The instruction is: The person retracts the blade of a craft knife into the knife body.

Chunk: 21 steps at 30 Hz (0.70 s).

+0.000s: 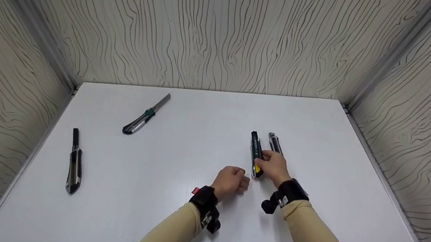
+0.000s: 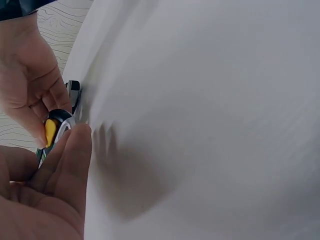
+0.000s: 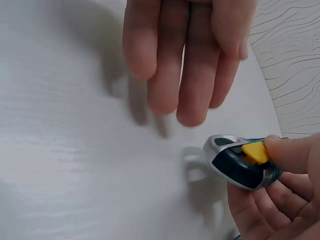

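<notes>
While the right hand [image 1: 274, 168] pinches one dark, silver-edged, yellow-tabbed cutter [image 1: 256, 150] at three o'clock on the table [image 1: 135, 176], the left hand [image 1: 228, 181] extends loose fingers; three other cutters [image 1: 74, 170] lie around: one toward two, two toward nine.

Downward head view, wrist close-ups sharing hands [image 1: 229, 182] [image 1: 275, 168]

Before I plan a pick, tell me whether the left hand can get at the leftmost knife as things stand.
Probably yes: the left hand looks empty, and nothing on the table stands between it and the leftmost knife, though a stretch seems likely.
</notes>
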### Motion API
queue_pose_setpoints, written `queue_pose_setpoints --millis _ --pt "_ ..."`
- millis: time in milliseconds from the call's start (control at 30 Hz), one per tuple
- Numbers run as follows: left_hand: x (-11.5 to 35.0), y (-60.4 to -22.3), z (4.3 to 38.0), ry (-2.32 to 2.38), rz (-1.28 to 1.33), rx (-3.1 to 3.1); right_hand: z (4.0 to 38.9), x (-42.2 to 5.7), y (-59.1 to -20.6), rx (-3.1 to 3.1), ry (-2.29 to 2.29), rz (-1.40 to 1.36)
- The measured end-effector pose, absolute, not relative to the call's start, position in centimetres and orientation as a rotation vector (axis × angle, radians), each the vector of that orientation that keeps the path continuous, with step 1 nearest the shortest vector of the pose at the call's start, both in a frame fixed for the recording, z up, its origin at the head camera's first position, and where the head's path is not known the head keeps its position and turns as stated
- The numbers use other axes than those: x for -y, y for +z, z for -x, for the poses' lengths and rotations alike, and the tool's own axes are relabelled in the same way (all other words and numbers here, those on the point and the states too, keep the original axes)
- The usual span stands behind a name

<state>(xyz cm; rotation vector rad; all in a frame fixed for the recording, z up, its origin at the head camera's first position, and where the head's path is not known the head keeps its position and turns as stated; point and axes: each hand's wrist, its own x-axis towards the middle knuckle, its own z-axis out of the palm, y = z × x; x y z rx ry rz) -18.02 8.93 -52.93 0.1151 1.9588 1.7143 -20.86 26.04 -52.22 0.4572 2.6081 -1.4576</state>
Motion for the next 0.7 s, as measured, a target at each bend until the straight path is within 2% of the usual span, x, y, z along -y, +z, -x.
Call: queue_pose_setpoints --millis 700 --pt "-6.4 -53.2 17.8 1.748 -0.063 -1.927 21.4 -24.8 -52.1 -2.923 -1.017 -0.506"
